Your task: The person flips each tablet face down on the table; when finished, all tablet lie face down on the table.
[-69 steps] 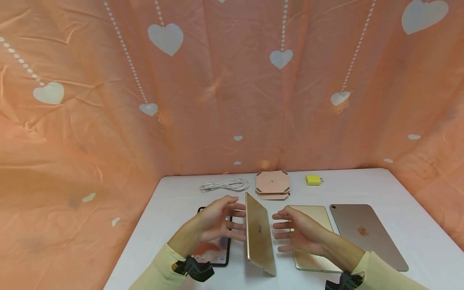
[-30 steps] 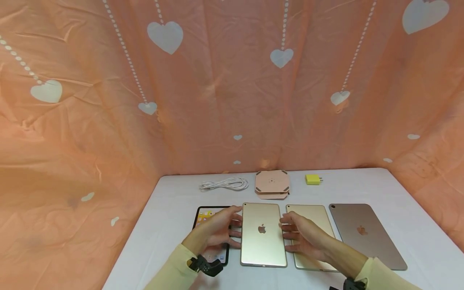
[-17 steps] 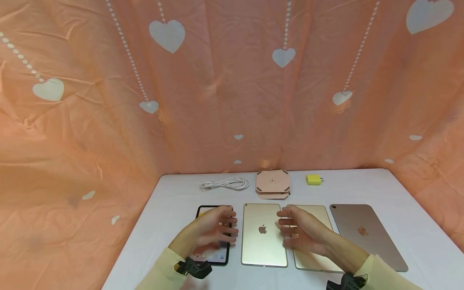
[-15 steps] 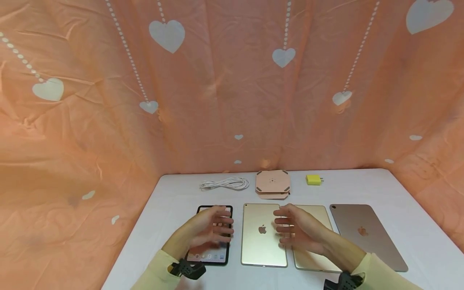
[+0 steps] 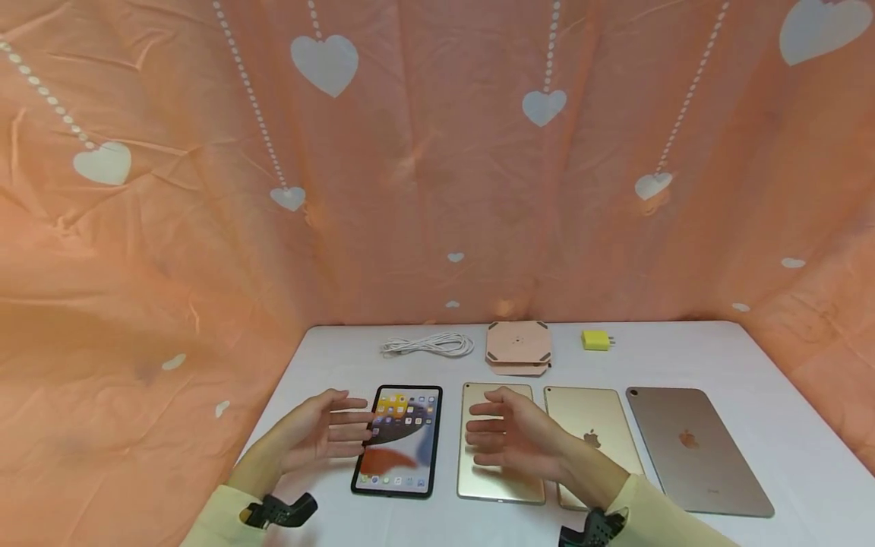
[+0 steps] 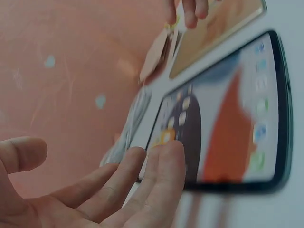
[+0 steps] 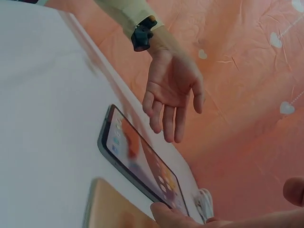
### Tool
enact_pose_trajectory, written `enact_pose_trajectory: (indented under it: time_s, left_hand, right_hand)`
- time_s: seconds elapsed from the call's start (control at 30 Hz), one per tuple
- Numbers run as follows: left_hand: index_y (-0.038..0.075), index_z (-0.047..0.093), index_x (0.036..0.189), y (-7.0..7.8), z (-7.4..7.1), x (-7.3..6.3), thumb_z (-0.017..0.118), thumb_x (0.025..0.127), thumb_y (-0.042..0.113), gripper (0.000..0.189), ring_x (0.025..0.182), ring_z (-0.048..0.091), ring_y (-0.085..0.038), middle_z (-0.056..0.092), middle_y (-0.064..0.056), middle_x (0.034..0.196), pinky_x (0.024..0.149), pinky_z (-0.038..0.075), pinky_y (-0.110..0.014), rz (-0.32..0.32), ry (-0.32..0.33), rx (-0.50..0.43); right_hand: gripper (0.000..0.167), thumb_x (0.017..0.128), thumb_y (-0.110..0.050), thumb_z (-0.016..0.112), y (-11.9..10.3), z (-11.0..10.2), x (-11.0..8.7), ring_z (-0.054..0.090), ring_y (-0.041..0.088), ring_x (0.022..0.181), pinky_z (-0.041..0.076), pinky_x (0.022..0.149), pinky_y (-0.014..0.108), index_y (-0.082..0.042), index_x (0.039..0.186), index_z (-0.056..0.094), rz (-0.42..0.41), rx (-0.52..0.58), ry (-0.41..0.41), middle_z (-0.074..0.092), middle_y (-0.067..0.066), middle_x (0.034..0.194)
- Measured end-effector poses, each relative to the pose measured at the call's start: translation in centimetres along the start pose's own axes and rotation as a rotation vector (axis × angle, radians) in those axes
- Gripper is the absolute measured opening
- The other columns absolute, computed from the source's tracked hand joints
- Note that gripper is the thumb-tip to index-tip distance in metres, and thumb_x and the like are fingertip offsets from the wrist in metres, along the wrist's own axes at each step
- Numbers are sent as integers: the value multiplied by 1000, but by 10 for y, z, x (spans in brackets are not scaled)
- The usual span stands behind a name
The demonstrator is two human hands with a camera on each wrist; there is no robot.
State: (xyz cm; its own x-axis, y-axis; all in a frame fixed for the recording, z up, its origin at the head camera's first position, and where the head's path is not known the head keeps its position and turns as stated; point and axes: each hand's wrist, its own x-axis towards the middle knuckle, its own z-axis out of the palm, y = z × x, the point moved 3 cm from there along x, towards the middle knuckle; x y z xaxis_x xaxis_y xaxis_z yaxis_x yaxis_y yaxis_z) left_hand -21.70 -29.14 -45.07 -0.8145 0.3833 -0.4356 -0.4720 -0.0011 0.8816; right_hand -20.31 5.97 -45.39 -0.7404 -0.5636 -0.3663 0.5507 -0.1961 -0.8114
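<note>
My left hand [image 5: 317, 433] is held with its fingers extended at the left edge of a black-framed tablet [image 5: 403, 441], whose lit screen faces up with app icons. Above the left part of a gold tablet [image 5: 502, 486], lying back side up, my right hand [image 5: 516, 437] hovers with fingers spread a little and palm turned left. Neither hand holds anything. In the left wrist view the left fingers overlap the lower corner of the lit tablet [image 6: 223, 123]. The right wrist view shows the left palm [image 7: 171, 85] beyond the same tablet [image 7: 137, 152].
To the right lie another gold tablet [image 5: 595, 410] and a larger grey tablet [image 5: 697, 448], both back side up. Along the back are a coiled white cable [image 5: 427, 345], a folded pink stand [image 5: 518, 343] and a yellow charger plug [image 5: 596, 340]. An orange curtain encloses the white table [image 5: 328, 357].
The gold tablet stood tilted on edge between both hands; it was laid flat back side up. Both hands have since let it go and moved left, the left hand past the lit tablet.
</note>
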Motion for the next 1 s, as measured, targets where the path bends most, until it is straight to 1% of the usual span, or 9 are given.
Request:
enact_pose_trajectory:
  time_s: [0.13,0.2,0.3,0.37,0.47,0.67,0.83,0.93,1.0]
  left_hand:
    - [-11,31,163,-4,-10,-3,40,116,41,71,133,68,-40,53,-33,160,112,57,-61,-22,86,6]
    - [-10,34,162,-6,-10,-2,43,115,42,71,135,65,-43,51,-34,160,111,57,-64,-38,146,17]
    - [-8,38,160,-9,-10,1,45,113,43,70,138,61,-49,50,-35,159,107,58,-66,-58,223,37]
    - [-7,39,160,-9,-8,4,45,113,44,70,141,57,-53,50,-36,159,105,58,-68,-65,248,53]
    - [-6,43,158,-8,-4,10,47,113,44,68,139,58,-54,53,-34,156,101,60,-68,-75,271,71]
    - [-5,50,149,-6,3,18,52,110,45,63,123,64,-43,60,-24,140,89,66,-60,-98,320,116]
    - [-5,51,140,-4,8,21,57,108,50,63,111,60,-35,57,-19,130,85,66,-55,-131,306,146]
    - [-4,56,132,-2,12,25,58,108,51,60,102,60,-30,58,-15,120,83,65,-53,-155,290,194]
    - [-3,60,128,0,13,27,57,108,51,58,99,59,-28,59,-13,115,82,64,-53,-169,279,227]
  right_hand:
    - [80,109,-48,46,10,9,14,54,41,133,46,120,62,9,161,28,25,35,4,36,34,160]
    - [80,108,-48,45,14,14,20,51,47,138,44,121,65,10,160,28,34,43,3,34,37,161]
    - [82,107,-48,45,19,22,29,39,59,150,37,125,73,11,160,25,46,63,21,28,40,164]
    - [84,107,-48,45,21,25,34,31,63,154,34,125,76,12,161,22,47,73,39,26,41,164]
    - [88,106,-47,48,24,30,39,27,64,156,32,125,78,12,163,17,46,85,66,25,41,165]
    - [89,104,-45,52,28,37,43,30,63,154,30,125,79,13,163,18,39,86,100,27,41,163]
    - [92,102,-50,51,26,43,45,36,58,147,33,125,76,13,160,18,38,74,125,30,39,156]
    - [97,101,-54,50,24,46,45,39,58,145,33,126,74,14,160,16,42,55,130,30,41,156]
    - [98,100,-55,49,22,48,44,43,55,142,35,126,69,14,160,16,45,45,131,33,39,153]
